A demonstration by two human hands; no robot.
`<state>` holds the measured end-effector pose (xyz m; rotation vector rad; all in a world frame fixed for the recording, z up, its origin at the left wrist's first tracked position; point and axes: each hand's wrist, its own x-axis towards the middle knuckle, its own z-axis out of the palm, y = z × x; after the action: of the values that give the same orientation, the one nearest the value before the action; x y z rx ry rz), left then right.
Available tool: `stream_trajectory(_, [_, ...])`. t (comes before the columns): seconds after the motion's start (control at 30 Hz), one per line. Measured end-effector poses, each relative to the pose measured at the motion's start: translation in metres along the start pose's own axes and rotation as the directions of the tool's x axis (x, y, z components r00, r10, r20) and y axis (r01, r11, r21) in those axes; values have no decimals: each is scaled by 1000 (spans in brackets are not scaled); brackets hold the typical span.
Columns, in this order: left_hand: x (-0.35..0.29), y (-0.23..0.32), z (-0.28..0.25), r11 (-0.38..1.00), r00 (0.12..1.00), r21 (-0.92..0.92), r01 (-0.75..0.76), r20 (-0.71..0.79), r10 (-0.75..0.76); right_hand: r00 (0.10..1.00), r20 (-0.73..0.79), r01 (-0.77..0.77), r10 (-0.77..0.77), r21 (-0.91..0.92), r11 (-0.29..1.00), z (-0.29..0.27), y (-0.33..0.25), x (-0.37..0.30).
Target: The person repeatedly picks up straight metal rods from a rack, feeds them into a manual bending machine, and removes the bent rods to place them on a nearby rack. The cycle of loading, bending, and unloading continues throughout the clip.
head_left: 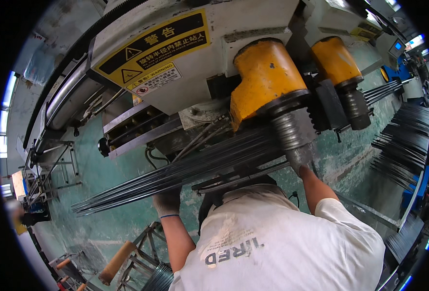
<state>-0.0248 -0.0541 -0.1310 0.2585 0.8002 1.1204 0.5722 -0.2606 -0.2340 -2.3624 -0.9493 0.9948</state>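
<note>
A long bundle of thin dark metal rods (175, 177) slants from the lower left up toward the machine's orange heads. At its underside is my left hand (167, 201), in a light knitted glove that darkens toward the fingers; the bundle hides the fingers. My right forearm reaches up to a ribbed metal cylinder (296, 130) below the nearer orange head (267, 72). There my right hand (301, 158) looks grey and gloved, next to the cylinder's lower end, its fingers not distinguishable. Between my arms runs a thin coil spring (248, 178), under the rods.
A second orange head (338, 60) with a ribbed cylinder stands to the right. Above is the pale machine body with a yellow warning label (156, 46). More dark rods (405, 140) lie stacked at right. A metal frame with a brown roller (116, 262) stands at lower left.
</note>
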Motion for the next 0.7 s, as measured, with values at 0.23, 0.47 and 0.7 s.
stream_trajectory(0.23, [14,43,8,993,988,-103,52,152,-36,933,-67,-282,353,472,835,27,-17,-34])
stream_trajectory(0.47, [-7,60,14,971,971,238,-24,238,-35,896,-427,132,118,512,849,1,-65,-86])
stream_trajectory(0.7, [-58,87,60,985,965,11,-171,204,166,775,-619,517,127,737,435,-91,-211,-105])
